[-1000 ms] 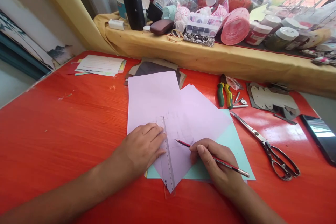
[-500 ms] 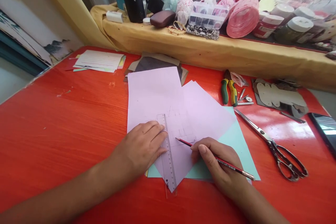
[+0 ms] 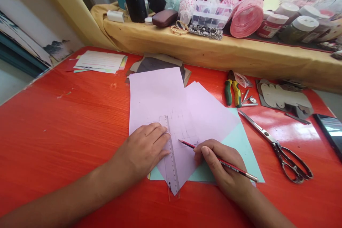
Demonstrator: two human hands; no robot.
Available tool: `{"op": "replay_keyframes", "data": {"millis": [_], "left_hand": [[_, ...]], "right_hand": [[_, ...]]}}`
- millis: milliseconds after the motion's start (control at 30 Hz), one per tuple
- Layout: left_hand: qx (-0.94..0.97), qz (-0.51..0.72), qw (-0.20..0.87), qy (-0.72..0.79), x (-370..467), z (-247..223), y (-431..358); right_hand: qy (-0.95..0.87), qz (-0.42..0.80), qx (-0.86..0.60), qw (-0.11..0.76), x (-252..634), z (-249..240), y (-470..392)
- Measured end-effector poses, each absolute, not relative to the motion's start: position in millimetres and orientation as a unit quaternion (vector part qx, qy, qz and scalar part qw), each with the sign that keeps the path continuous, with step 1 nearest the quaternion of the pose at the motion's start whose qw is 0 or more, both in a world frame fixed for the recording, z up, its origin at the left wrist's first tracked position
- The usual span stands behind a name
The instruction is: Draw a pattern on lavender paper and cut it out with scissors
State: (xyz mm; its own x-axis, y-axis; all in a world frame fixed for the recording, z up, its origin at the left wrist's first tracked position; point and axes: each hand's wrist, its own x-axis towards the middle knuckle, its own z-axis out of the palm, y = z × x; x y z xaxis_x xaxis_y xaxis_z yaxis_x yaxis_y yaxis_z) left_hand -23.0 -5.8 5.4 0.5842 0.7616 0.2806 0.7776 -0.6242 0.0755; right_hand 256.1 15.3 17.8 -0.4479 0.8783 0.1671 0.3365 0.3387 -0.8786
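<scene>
A clear plastic ruler [image 3: 173,169] lies lengthwise on a lilac sheet of paper [image 3: 156,89]. My left hand [image 3: 145,146] presses it down, fingertips and thumb on its left side and middle. Held between the thumb and fingers of my right hand [image 3: 224,165] is a red and black pencil [image 3: 239,171]. Its tip is just right of the ruler, close to the paper; whether it touches cannot be made out. Faint pencil lines are drawn on the sheet between ruler and pencil. Beneath the lilac paper a mint green sheet [image 3: 244,149] shows.
To the right lie large scissors [image 3: 275,144], pliers [image 3: 233,91], small metal parts, grey cut-outs [image 3: 285,98] and a phone [image 3: 330,130]. Paper cards [image 3: 100,60] are at the back left. A cloth-covered ledge [image 3: 165,42] crowded with jars and boxes borders the red table [image 3: 66,131].
The whole view has shifted very slightly. Both hands, the ruler and the pencil keep the same places on the paper.
</scene>
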Motion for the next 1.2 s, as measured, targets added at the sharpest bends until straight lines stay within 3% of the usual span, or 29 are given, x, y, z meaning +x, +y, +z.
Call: {"op": "replay_keyframes", "data": {"millis": [1200], "left_hand": [[-0.888, -0.141, 0.025, -0.437, -22.5, 6.2, -6.8]], "right_hand": [[-0.741, 0.415, -0.415, 0.327, 257.2, 18.3, 14.0]]}}
